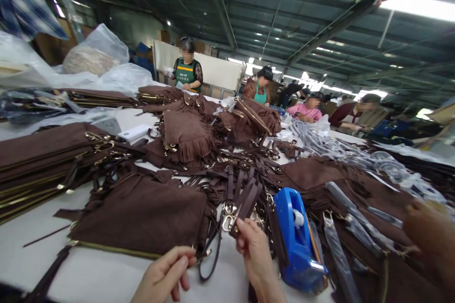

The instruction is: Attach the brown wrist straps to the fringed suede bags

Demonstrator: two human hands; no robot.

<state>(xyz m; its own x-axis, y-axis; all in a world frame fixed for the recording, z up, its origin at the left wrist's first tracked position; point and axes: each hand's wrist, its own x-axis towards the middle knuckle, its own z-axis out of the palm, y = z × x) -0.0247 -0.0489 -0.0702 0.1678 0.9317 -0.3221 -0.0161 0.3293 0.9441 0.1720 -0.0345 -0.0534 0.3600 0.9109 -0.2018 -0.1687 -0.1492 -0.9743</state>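
Note:
A dark brown suede-like bag [142, 213] lies flat on the white table, its gold zipper along the near edge. At the bag's near right corner, by a small metal fitting, my left hand [165, 272] has its thumb and forefinger closed on the edge. My right hand [256, 248] pinches the end of a brown strap [249, 199] with gold clasps beside it. A thin dark cord loop [215, 260] hangs between my hands. Just right of my right hand stands a blue tape dispenser [293, 232].
Stacked brown bags [46, 165] lie at left, fringed bags [188, 132] further back. Plastic-wrapped straps [339, 246] cover bags at right, where another person's blurred hand [426, 232] reaches in. A white box [134, 133] sits behind. Several people work beyond, one in a green apron [185, 75].

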